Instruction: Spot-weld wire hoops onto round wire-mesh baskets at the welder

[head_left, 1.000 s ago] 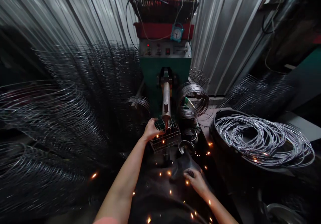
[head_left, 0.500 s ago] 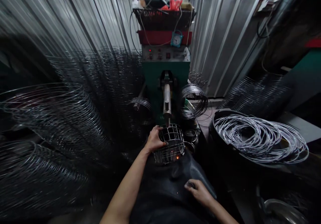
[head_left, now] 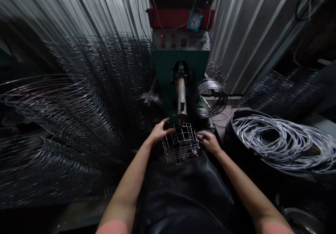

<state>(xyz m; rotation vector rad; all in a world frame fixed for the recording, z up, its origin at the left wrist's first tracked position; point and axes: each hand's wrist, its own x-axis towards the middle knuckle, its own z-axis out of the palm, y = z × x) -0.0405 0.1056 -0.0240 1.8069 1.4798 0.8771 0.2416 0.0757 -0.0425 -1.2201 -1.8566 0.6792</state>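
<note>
A round wire basket (head_left: pixel 181 146) of open metal mesh sits tilted in front of me, just below the metal arm (head_left: pixel 181 97) of a green machine. My left hand (head_left: pixel 159 132) is at its upper left rim, thumb lying over the wires and the index finger apart from it; it appears to hold the rim lightly. Beside the basket's right side, my right hand (head_left: pixel 210 142) has its fingers curled together around something small and dark, too unclear to name. Whether these fingers touch the basket I cannot tell.
Stacks of wire rings (head_left: pixel 86 111) crowd the left. A wire coil (head_left: pixel 212 97) hangs right of the machine. At the right, a black tub (head_left: pixel 232 120) holds loose wire hoops (head_left: pixel 278 139). A blue clock (head_left: pixel 195 20) hangs above the control panel (head_left: pixel 181 40).
My right hand has moved up from over my lap to the basket's right side. My left hand stays at the left rim. The orange sparks at the basket are gone, and the view has tilted down.
</note>
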